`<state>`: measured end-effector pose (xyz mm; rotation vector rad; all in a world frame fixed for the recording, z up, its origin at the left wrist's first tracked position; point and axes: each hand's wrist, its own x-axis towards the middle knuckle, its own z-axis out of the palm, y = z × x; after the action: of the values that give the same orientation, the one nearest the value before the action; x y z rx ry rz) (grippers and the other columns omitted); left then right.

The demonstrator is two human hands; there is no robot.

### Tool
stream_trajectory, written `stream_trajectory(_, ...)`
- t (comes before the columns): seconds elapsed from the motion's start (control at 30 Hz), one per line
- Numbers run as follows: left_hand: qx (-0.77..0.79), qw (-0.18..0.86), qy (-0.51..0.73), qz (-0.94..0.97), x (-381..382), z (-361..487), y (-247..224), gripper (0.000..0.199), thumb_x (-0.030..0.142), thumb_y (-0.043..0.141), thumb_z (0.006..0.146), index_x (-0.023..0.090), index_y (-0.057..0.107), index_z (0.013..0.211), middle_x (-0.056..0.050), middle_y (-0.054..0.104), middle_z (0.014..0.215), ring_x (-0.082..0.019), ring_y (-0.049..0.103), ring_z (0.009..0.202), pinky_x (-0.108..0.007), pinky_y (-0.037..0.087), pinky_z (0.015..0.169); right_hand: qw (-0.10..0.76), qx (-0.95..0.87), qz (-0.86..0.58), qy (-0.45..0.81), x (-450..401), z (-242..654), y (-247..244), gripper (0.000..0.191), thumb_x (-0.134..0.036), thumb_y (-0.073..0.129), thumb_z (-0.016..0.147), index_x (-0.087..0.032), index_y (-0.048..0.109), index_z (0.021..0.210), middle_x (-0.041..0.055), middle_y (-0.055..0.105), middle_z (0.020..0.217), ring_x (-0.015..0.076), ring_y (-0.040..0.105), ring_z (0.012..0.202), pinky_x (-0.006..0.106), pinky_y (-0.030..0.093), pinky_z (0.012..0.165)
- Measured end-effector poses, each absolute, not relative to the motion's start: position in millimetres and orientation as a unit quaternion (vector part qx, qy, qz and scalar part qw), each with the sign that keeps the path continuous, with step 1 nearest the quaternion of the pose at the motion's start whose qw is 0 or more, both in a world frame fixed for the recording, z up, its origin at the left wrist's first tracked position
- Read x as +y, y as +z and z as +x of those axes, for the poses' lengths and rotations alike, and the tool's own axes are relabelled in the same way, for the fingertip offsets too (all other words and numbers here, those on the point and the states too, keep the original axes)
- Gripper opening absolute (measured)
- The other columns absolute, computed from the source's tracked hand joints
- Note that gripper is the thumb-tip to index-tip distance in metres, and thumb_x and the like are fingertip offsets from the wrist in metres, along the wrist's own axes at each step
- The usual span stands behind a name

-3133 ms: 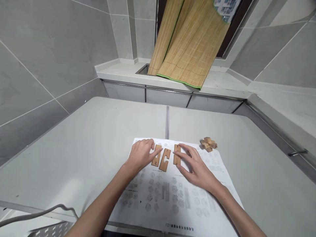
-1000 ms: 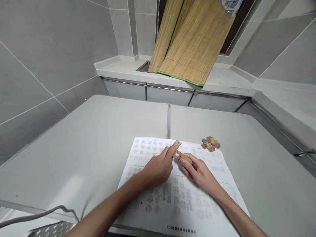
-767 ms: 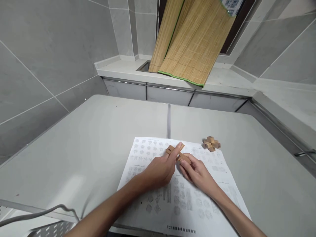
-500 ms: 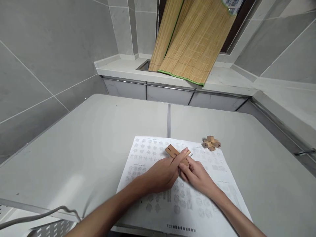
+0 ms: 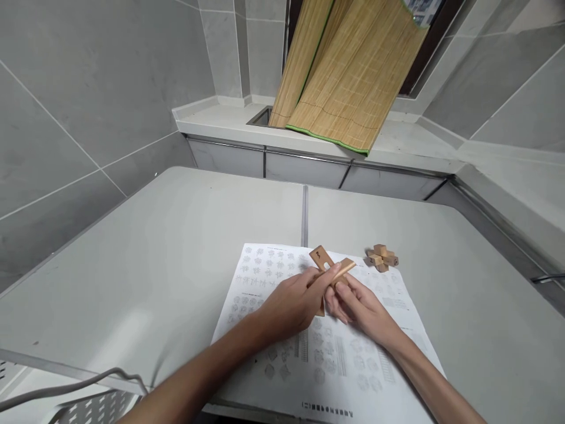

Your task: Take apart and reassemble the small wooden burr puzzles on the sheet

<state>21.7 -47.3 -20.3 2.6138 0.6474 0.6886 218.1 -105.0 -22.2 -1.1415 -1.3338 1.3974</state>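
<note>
Over a printed sheet on the table, my left hand and my right hand meet around flat wooden pieces. One wooden piece bears a dark mark and sticks out past my left fingertips. Another piece crosses it at an angle, pinched by my left thumb and touched by my right fingers. Part of the wood is hidden behind my hands. An assembled wooden block puzzle with marked ends rests at the sheet's upper right edge.
The grey-white table has a seam down its middle. Behind it is a ledge with a hanging bamboo mat. A cable and a perforated white object are at the lower left.
The wooden pieces have turned and lifted slightly to the right, so that more of the crossing piece shows. My right fingers have shifted and opened a little below them. The view has moved slightly.
</note>
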Motion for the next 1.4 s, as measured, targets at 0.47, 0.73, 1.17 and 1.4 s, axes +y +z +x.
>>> stream_trajectory(0.47, 0.277, 0.142, 0.291, 0.905, -47.5, 17.9, -33.5, 0.032, 0.028, 0.038, 0.111, 0.020, 0.056, 0.136, -0.006, 0.080, 0.114, -0.016, 0.078, 0.085, -0.026, 0.061, 0.073, 0.418, -0.534, -0.471, 0.564, -103.7, 225.4, -22.6, 0.040, -0.061, 0.053, 0.104, -0.022, 0.062, 0.105, 0.0036, 0.071, 0.080, 0.0140, 0.050, 0.053, 0.030, 0.040, 0.054)
stream_trajectory(0.73, 0.252, 0.028, 0.267, 0.930, -47.4, 17.2, -33.4, 0.027, 0.027, 0.046, 0.108, 0.016, 0.067, 0.121, -0.008, 0.080, 0.101, -0.014, 0.073, 0.070, -0.025, 0.050, 0.056, 0.403, -0.536, -0.447, 0.592, -104.6, 223.4, -16.7, 0.040, -0.060, 0.055, 0.103, -0.021, 0.063, 0.103, 0.0060, 0.073, 0.088, 0.0133, 0.055, 0.056, 0.029, 0.038, 0.054)
stream_trajectory(1.17, 0.243, -0.037, 0.401, 0.882, -46.7, 20.7, -26.5, 0.018, 0.022, 0.053, 0.106, 0.014, 0.065, 0.116, 0.003, 0.075, 0.071, -0.008, 0.063, 0.052, -0.020, 0.048, 0.054, 0.418, -0.526, -0.434, 0.600, -104.0, 217.7, -24.4, 0.038, -0.054, 0.052, 0.107, -0.019, 0.064, 0.104, 0.0006, 0.066, 0.063, 0.0126, 0.046, 0.050, 0.028, 0.035, 0.054)
stream_trajectory(1.4, 0.216, -0.057, 0.440, 0.870, -46.9, 22.8, -14.4, 0.015, 0.014, 0.055, 0.103, 0.010, 0.065, 0.113, 0.002, 0.077, 0.077, -0.007, 0.057, 0.046, -0.022, 0.044, 0.049, 0.431, -0.519, -0.405, 0.617, -103.6, 218.1, -26.6, 0.033, -0.047, 0.052, 0.109, -0.018, 0.065, 0.104, 0.0013, 0.067, 0.064, 0.0112, 0.047, 0.049, 0.027, 0.032, 0.052)
